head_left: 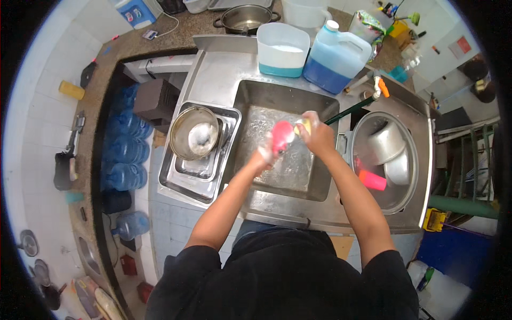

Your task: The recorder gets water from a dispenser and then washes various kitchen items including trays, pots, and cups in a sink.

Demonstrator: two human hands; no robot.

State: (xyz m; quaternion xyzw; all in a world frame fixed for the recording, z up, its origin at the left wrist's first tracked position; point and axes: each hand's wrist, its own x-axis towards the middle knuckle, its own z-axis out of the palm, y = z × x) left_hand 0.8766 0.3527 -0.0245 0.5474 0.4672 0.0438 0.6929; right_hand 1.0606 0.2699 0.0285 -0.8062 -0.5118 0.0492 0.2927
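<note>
Over the steel sink (pixel 320 176), my left hand (pixel 261 154) is closed around a pink cup (pixel 280 136), whose outline is smeared by motion. My right hand (pixel 319 137), white with suds, grips a yellow sponge (pixel 302 127) right beside the cup's upper end. Whether the sponge touches the cup is too blurred to tell. Below both hands, the sink floor (pixel 290 168) looks wet and foamy.
Left of the sink, a steel bowl (pixel 181 133) sits in stacked metal trays (pixel 176 184). To the right, a large round basin (pixel 402 200) holds pots (pixel 386 143) and a pink cup (pixel 373 180). A blue-liquid jug (pixel 333 61), an open plastic container (pixel 281 48) and a tap (pixel 380 88) stand behind.
</note>
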